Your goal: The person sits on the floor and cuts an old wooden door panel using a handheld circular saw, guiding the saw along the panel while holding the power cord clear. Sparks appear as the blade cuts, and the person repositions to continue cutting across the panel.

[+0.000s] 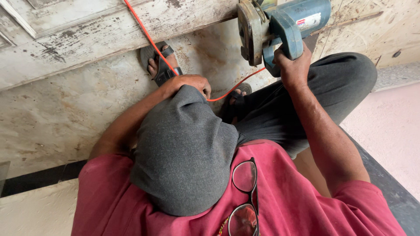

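Saw [280, 26], a blue power tool with a grey metal blade guard, sits at the top edge of the view, its guard against the lower edge of a worn white door [87, 30] that lies flat. Right hand [294, 65] is clenched around the saw's blue handle from below, arm stretched forward over the raised right knee in dark grey trousers [341, 83]. Left hand [189, 84] rests on the left knee, fingers curled over the grey cloth, gripping no tool; whether it presses down I cannot tell. An orange cord [153, 43] runs from the top edge across the door, passes over the left foot in a dark sandal [161, 63], dips behind the left hand and comes up again toward the saw. The other sandal [239, 94] shows just beside the cord's low point. Both feet stand on a stained plywood sheet [65, 113]. 2-lens glasses [245, 196] hang on the red shirt [306, 205] near the bottom edge.
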